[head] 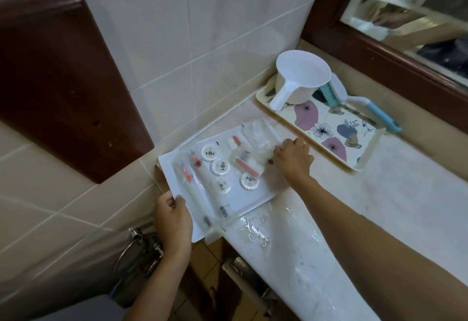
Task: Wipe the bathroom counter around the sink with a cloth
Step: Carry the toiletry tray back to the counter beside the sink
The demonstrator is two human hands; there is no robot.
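A white amenity tray [255,198] lies at the left end of the pale marble counter [395,194], partly overhanging its edge. It holds wrapped toothbrushes, round white packets and clear plastic sachets. My left hand [172,217] grips the tray's near left corner. My right hand [292,160] rests on the tray's right side, fingers on the clear wrappers. The counter surface near the front edge looks wet and shiny [255,229]. No cloth and no sink are in view.
A floral tray [329,128] stands by the wall behind, carrying a white dipper [301,77] and a blue-handled brush [379,115]. A wood-framed mirror [410,42] runs along the right. Tiled wall, a dark wooden panel [58,77] and a metal hose valve [144,244] are at left.
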